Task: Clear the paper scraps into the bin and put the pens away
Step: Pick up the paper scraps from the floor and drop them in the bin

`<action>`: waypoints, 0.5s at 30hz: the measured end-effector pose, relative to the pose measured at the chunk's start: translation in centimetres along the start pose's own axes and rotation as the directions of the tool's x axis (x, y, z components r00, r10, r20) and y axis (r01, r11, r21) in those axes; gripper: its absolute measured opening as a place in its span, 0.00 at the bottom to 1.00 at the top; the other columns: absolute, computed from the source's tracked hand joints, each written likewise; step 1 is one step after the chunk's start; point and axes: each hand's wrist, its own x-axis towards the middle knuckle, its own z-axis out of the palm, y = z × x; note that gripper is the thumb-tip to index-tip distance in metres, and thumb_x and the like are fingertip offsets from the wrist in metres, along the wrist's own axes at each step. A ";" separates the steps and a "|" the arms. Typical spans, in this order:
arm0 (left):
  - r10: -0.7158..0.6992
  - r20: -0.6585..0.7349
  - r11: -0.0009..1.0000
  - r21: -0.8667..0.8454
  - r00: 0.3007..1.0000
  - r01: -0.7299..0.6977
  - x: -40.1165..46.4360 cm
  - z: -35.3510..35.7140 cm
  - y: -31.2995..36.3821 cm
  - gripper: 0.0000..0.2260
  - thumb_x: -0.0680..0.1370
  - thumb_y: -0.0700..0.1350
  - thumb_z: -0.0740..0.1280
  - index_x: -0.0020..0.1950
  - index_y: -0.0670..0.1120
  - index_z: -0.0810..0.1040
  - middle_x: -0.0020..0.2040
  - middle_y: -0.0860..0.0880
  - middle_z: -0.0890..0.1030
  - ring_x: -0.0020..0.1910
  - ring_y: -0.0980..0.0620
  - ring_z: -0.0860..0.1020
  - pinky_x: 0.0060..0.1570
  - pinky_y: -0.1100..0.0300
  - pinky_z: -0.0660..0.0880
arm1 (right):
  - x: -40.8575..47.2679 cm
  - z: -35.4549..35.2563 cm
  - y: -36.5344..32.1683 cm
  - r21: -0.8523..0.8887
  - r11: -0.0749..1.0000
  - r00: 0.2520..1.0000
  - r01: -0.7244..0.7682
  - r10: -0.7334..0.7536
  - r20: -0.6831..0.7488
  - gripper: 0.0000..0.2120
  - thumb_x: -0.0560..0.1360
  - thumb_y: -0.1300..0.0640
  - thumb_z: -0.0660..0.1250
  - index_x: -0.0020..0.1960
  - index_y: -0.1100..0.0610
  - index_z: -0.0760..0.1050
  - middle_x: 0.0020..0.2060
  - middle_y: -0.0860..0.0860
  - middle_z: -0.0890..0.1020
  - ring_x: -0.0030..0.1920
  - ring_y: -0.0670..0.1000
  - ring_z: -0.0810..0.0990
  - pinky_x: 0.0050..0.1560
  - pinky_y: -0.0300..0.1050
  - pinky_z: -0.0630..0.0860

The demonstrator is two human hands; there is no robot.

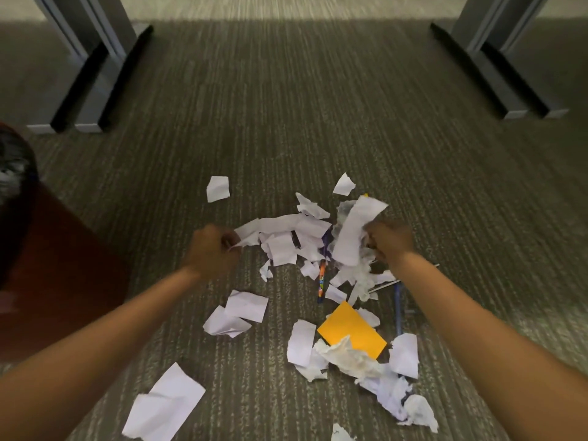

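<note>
White torn paper scraps lie in a loose heap on the grey-green ribbed carpet floor, mid-frame, with strays nearer me. My left hand has its fingers curled, pinching the heap's left edge. My right hand grips a long crumpled strip of white paper lifted off the right side. Scraps look featherlight, soft and creased, so they'll likely tear or slip out; best bunched from underneath, not picked by edges. Orange-and-blue patterned pen lies half buried under the heap; thin blue pen sits just by my right forearm. Both stiff and smooth, so grab mid-barrel. Bright orange paper rectangle lies flat, partly under crumpled tissue. Dark red bin with black liner stands at far left, well apart from the heap.
</note>
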 end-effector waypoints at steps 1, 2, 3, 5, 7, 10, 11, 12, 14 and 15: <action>0.031 0.008 0.999 -0.022 0.999 -0.030 0.6 -0.3 0.5 0.04 0.72 0.39 0.72 0.45 0.42 0.84 0.38 0.46 0.82 0.36 0.50 0.78 0.35 0.62 0.68 | 0.5 -0.7 -0.3 0.099 0.995 0.999 -0.021 0.024 -0.030 0.07 0.71 0.61 0.68 0.35 0.57 0.76 0.31 0.55 0.77 0.29 0.51 0.73 0.28 0.41 0.66; 0.061 0.015 0.998 -0.028 0.998 -0.061 1.2 -0.6 1.0 0.04 0.72 0.40 0.72 0.45 0.42 0.84 0.38 0.46 0.82 0.37 0.49 0.78 0.36 0.61 0.68 | 1.0 -1.4 -0.8 0.179 0.983 0.997 -0.036 0.047 -0.057 0.09 0.71 0.61 0.68 0.33 0.56 0.74 0.30 0.54 0.75 0.28 0.50 0.71 0.27 0.40 0.63; 0.094 0.022 0.995 -0.026 0.995 -0.094 1.8 -0.7 1.4 0.04 0.72 0.41 0.72 0.45 0.42 0.84 0.39 0.46 0.82 0.37 0.48 0.79 0.35 0.59 0.69 | 1.5 -2.0 -1.2 0.230 0.972 0.995 -0.047 0.065 -0.074 0.09 0.71 0.61 0.67 0.32 0.55 0.72 0.29 0.52 0.73 0.28 0.49 0.69 0.27 0.40 0.60; 0.174 0.049 0.985 -0.025 0.984 -0.173 3.0 -0.8 2.4 0.05 0.71 0.41 0.74 0.43 0.40 0.84 0.40 0.43 0.82 0.39 0.46 0.79 0.37 0.55 0.73 | 2.4 -3.1 -1.8 0.233 0.971 0.995 -0.049 0.067 -0.070 0.10 0.71 0.59 0.67 0.33 0.54 0.71 0.30 0.51 0.71 0.28 0.48 0.66 0.27 0.41 0.58; 0.213 0.096 0.976 0.015 0.972 -0.215 4.2 -0.4 3.1 0.07 0.70 0.42 0.75 0.42 0.38 0.85 0.39 0.42 0.81 0.37 0.48 0.77 0.36 0.57 0.72 | 3.2 -3.8 -2.0 0.128 0.992 0.998 0.005 0.003 -0.064 0.08 0.71 0.57 0.70 0.35 0.54 0.73 0.31 0.50 0.72 0.29 0.48 0.68 0.27 0.41 0.60; 0.116 0.185 0.985 0.106 0.976 -0.137 5.6 1.0 4.0 0.10 0.71 0.47 0.75 0.45 0.40 0.85 0.43 0.45 0.79 0.39 0.53 0.74 0.33 0.63 0.66 | 4.6 -3.3 -2.5 -0.158 0.975 0.987 0.158 -0.152 0.050 0.06 0.71 0.55 0.73 0.39 0.56 0.80 0.35 0.51 0.80 0.34 0.49 0.77 0.32 0.40 0.72; 0.071 0.213 0.988 0.122 0.975 -0.098 5.9 1.5 4.3 0.10 0.71 0.47 0.75 0.46 0.42 0.85 0.45 0.46 0.79 0.41 0.53 0.74 0.33 0.66 0.67 | 5.3 -2.7 -2.7 -0.300 0.931 0.977 0.209 -0.184 0.109 0.08 0.71 0.53 0.73 0.43 0.58 0.81 0.38 0.52 0.82 0.38 0.51 0.80 0.38 0.43 0.75; 0.034 0.240 0.989 0.134 0.970 -0.068 6.2 2.1 4.6 0.10 0.71 0.47 0.75 0.47 0.42 0.84 0.45 0.47 0.79 0.42 0.53 0.75 0.32 0.68 0.67 | 6.0 -2.0 -2.9 -0.449 0.861 0.970 0.237 -0.189 0.150 0.11 0.72 0.52 0.73 0.47 0.60 0.81 0.41 0.53 0.82 0.41 0.52 0.80 0.43 0.44 0.75; -0.018 0.283 0.984 0.173 0.959 -0.033 6.8 3.1 5.0 0.11 0.71 0.46 0.74 0.49 0.41 0.83 0.46 0.47 0.80 0.43 0.51 0.76 0.33 0.67 0.68 | 6.5 -0.4 -3.2 -0.667 0.696 0.964 0.265 -0.197 0.177 0.15 0.71 0.50 0.74 0.49 0.60 0.81 0.41 0.53 0.79 0.39 0.50 0.76 0.37 0.41 0.70; -0.035 0.283 0.980 0.198 0.958 -0.023 7.0 3.5 5.1 0.11 0.71 0.45 0.74 0.50 0.41 0.82 0.47 0.46 0.81 0.44 0.50 0.78 0.36 0.65 0.70 | 6.5 0.3 -3.2 -0.719 0.637 0.960 0.278 -0.214 0.182 0.14 0.70 0.50 0.74 0.48 0.61 0.81 0.40 0.53 0.78 0.36 0.49 0.74 0.32 0.39 0.66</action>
